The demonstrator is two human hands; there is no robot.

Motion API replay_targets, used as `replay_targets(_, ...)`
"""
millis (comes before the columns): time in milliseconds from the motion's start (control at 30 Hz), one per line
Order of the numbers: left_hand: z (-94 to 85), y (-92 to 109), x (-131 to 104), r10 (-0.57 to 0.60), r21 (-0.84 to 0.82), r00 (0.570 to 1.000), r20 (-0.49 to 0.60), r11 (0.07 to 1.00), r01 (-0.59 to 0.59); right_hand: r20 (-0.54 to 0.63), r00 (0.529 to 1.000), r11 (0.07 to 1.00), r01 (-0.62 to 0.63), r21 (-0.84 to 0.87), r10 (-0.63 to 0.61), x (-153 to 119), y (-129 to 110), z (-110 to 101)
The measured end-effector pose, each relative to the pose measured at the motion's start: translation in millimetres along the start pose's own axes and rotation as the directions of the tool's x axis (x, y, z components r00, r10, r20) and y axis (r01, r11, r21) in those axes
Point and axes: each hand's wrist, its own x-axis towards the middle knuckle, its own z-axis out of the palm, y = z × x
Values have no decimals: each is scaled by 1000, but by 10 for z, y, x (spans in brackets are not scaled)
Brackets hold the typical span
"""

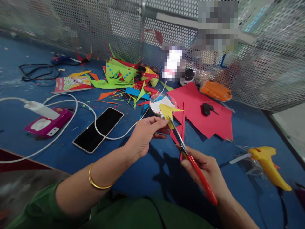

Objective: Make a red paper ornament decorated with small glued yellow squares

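Partly hidden yellow paper (167,112), scissor blades (179,137) touching, pixelated screen (172,63)

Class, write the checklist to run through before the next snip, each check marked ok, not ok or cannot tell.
1. Yellow paper held in left hand: ok.
2. Scissors held in right hand: ok.
3. Left fingertips well clear of the blades: not ok, they are right beside the tips.
4. Paper properly between the blades: cannot tell.
5. Glue gun away from the blades: ok, off to the right.
6. Glue gun cool: cannot tell.
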Motion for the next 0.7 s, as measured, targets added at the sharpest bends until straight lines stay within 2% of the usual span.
replay_targets(233,-1,41,17,53,35,996,-68,998,-50,0,1000,999,24,-41,-25,30,-139,-10)
replay_targets(400,-9,29,29,66,61,993,-97,996,-60,6,1000,1000,10,-26,-10,35,-146,-18)
replay_targets(700,-15,48,24,58,71,995,-84,996,-52,18,1000,1000,-16,7,16,18,-183,-16)
